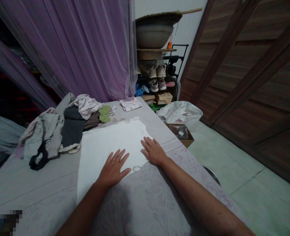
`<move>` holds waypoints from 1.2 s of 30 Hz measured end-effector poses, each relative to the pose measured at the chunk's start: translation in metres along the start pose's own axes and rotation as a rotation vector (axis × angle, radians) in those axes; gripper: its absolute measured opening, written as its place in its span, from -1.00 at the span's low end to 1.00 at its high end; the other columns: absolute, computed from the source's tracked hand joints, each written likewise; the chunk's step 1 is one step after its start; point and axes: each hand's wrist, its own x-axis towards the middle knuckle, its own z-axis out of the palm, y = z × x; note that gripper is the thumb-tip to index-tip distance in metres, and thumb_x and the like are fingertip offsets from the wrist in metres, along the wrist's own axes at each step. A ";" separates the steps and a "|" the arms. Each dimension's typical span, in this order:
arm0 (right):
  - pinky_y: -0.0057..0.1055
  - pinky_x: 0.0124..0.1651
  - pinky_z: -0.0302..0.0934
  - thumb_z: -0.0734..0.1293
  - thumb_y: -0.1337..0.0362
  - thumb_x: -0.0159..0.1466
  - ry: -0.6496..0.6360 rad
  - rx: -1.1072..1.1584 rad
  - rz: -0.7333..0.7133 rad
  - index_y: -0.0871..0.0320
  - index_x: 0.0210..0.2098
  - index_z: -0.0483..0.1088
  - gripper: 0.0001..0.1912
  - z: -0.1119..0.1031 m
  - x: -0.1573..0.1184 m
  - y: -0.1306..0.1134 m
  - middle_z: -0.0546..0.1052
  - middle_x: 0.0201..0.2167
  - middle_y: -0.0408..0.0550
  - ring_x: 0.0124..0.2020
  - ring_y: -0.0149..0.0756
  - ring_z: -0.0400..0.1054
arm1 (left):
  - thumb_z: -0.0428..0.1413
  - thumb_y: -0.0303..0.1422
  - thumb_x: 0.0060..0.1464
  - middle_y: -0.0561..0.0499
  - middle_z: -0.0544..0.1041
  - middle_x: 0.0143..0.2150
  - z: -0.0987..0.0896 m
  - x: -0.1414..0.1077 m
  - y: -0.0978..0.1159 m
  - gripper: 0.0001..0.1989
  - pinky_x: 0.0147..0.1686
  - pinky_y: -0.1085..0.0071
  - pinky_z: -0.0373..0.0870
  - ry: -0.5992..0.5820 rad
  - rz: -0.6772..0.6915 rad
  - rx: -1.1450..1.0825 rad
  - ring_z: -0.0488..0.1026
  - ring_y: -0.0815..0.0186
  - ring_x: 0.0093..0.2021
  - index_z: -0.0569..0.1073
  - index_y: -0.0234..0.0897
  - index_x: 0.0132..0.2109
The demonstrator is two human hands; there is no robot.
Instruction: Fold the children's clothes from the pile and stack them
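White, flat cloth garment (110, 141) under widely spread left hand (113, 170) and loosely spread right hand (155, 152), seemingly in smoothing, with curled edge (136, 168) between both perhaps needing gentle straightening.

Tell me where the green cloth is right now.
In the head view, the green cloth lies left of centre on the bed, between the brown ribbed cloth and the folded patterned cloth.

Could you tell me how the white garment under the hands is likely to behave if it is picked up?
The white garment would probably droop, since it lies thin and flat on the bed. It is likely light for its spread, looking like a single piece of plain cloth. Its crumpled far edge suggests it may crease easily.
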 end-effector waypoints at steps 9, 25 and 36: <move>0.03 0.38 -0.22 0.01 0.03 0.41 -0.099 -0.043 0.115 0.25 0.37 0.02 -0.36 -0.008 -0.026 0.034 -0.05 0.42 0.14 0.43 -0.10 -0.19 | -0.17 -0.02 0.27 0.02 0.18 0.39 -0.002 -0.083 -0.053 -0.42 0.32 0.05 0.00 0.017 -0.187 0.058 0.08 0.13 0.39 0.14 -0.01 0.37; 0.12 0.34 -0.19 0.10 0.10 0.40 -0.064 0.034 -0.055 0.10 0.33 0.15 -0.46 0.006 0.027 -0.047 0.05 0.39 0.14 0.41 -0.04 -0.12 | -0.21 -0.08 0.29 -0.17 0.11 0.41 -0.022 -0.031 -0.089 -0.40 0.30 -0.03 0.01 -0.075 -0.603 0.036 -0.02 0.04 0.42 0.18 -0.24 0.36; 0.07 0.32 -0.08 0.09 0.24 0.36 -0.063 0.016 0.061 0.16 0.28 0.23 -0.49 -0.010 0.077 -0.025 0.23 0.32 0.14 0.34 -0.09 0.07 | -0.20 -0.13 0.31 -0.29 0.21 0.36 -0.032 0.035 -0.104 -0.40 0.31 0.16 0.07 -0.056 -0.530 0.019 0.09 0.08 0.38 0.25 -0.47 0.30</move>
